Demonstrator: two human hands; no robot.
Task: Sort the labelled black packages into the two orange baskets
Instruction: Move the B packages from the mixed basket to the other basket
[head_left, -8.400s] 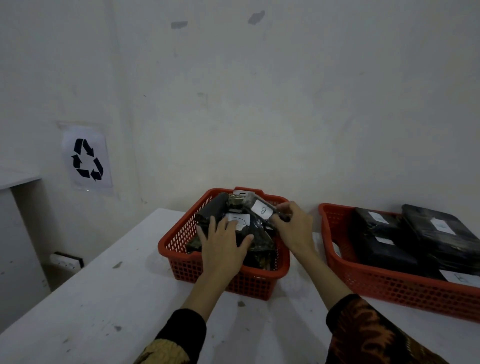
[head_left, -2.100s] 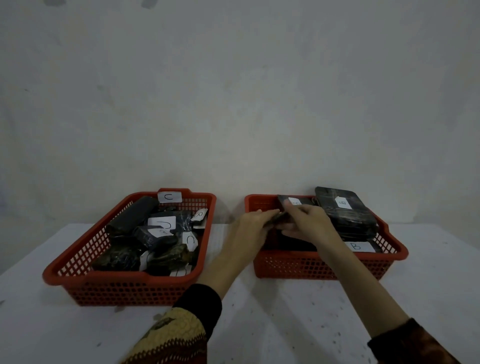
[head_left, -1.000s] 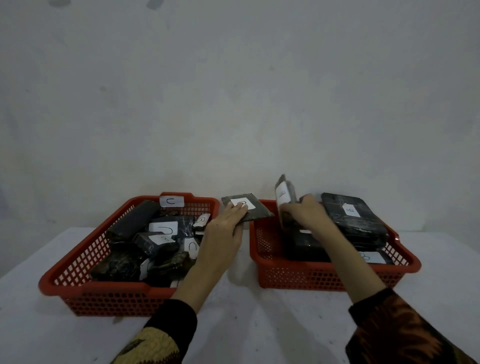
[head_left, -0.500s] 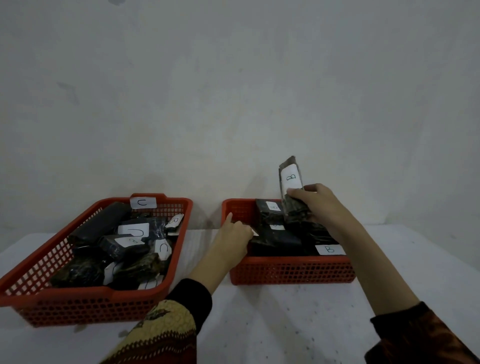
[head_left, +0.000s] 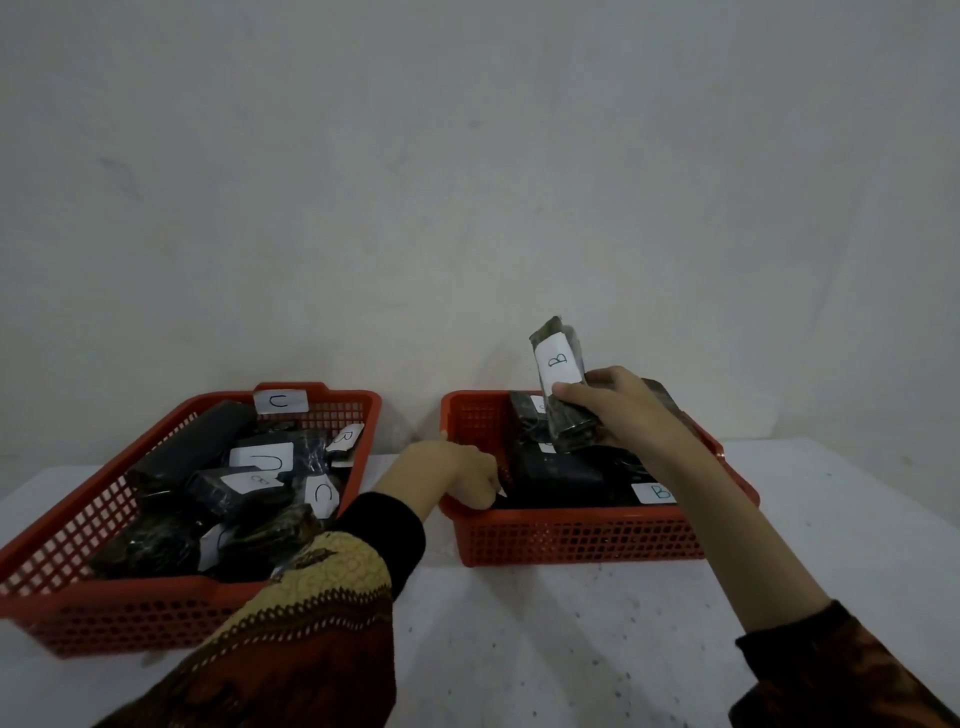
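Observation:
Two orange baskets stand side by side on the white table. The left basket (head_left: 104, 618) holds several black packages with white labels, a C label (head_left: 322, 493) among them. The right basket (head_left: 571, 538) holds black packages too, one showing a B label (head_left: 655, 492). My right hand (head_left: 618, 410) grips a narrow black package labelled B (head_left: 558, 384) upright above the right basket. My left hand (head_left: 457, 480) reaches over that basket's left front corner. Its fingers curl down onto the edge of a flat black package (head_left: 550, 480) inside.
The baskets sit close to a plain white wall (head_left: 467, 208). A narrow strip of table (head_left: 410, 467) separates them. Bare white table (head_left: 571, 649) lies in front of the right basket and to its right.
My left hand has brought a flat package from the gap between the baskets into the right basket and curled its fingers down. My right hand has lifted the B package higher.

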